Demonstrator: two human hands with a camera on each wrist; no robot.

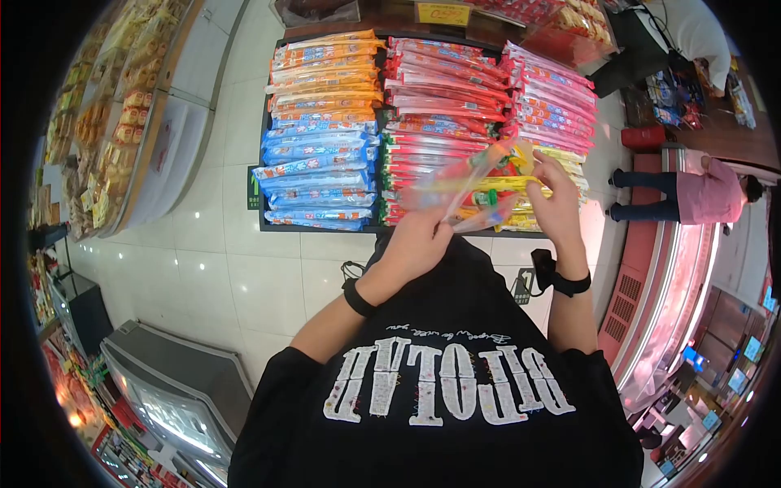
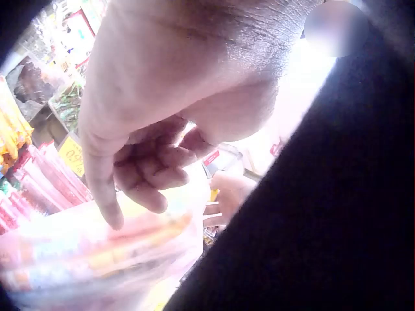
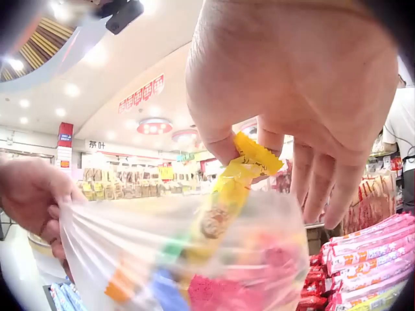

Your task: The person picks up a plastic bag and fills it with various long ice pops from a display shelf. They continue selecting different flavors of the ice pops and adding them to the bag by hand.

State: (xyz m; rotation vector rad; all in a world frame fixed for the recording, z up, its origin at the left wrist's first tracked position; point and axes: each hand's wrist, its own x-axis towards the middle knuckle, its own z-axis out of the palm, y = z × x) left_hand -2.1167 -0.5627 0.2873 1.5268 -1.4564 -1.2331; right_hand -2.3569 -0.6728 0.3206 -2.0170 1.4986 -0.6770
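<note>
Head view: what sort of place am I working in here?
Most likely a supermarket or snack shop. A display bin holds stacked rows of packaged snack sticks, a yellow price sign stands behind it, and shelves of packaged goods line the aisle. Both hands hold a clear plastic bag of snacks.

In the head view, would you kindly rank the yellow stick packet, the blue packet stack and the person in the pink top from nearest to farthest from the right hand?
1. The yellow stick packet, pinched in the right hand at the clear bag.
2. The person in the pink top, standing off to its right.
3. The blue packet stack, on the display's left side, beyond the left hand.
</note>
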